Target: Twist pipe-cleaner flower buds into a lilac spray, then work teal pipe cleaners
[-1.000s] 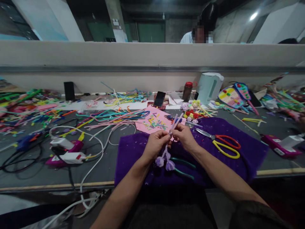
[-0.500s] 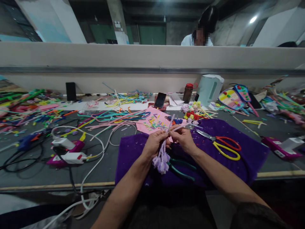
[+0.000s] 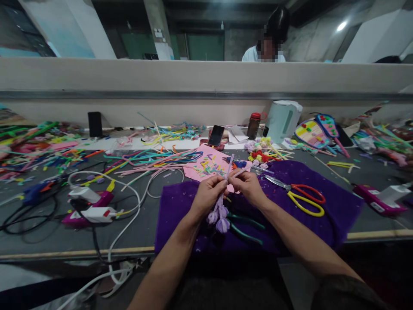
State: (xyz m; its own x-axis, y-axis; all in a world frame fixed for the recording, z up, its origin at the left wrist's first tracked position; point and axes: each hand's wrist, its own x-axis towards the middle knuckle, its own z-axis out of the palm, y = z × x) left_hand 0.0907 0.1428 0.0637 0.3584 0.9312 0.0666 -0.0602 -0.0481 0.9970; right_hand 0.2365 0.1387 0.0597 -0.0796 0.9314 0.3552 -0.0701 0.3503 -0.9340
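Lilac fuzzy flowers (image 3: 222, 224) hang on short stems below my left hand (image 3: 209, 193), whose fingers are closed on their upper ends. My right hand (image 3: 248, 186) pinches a pale lilac strip (image 3: 239, 173) close to my left fingertips. Another lilac strip (image 3: 230, 164) sticks up between the hands. Both hands are over a purple cloth (image 3: 180, 206). Green-handled pliers (image 3: 247, 228) lie just right of the flowers, their front end hidden. Scissors (image 3: 305, 198) with one red and one yellow handle rest on the cloth at the right.
Behind the hands, a pink sheet (image 3: 193, 170) bears small cut pieces. Farther back are a phone (image 3: 216, 135), a brown bottle (image 3: 254, 127) and a kettle (image 3: 284, 120). Power strips (image 3: 105, 199) and cables lie left. A person (image 3: 264, 54) is beyond the partition (image 3: 145, 77).
The hanging flowers have shifted and turned slightly beneath my left hand. The upright strip leans a little differently. Both hands keep their grip.
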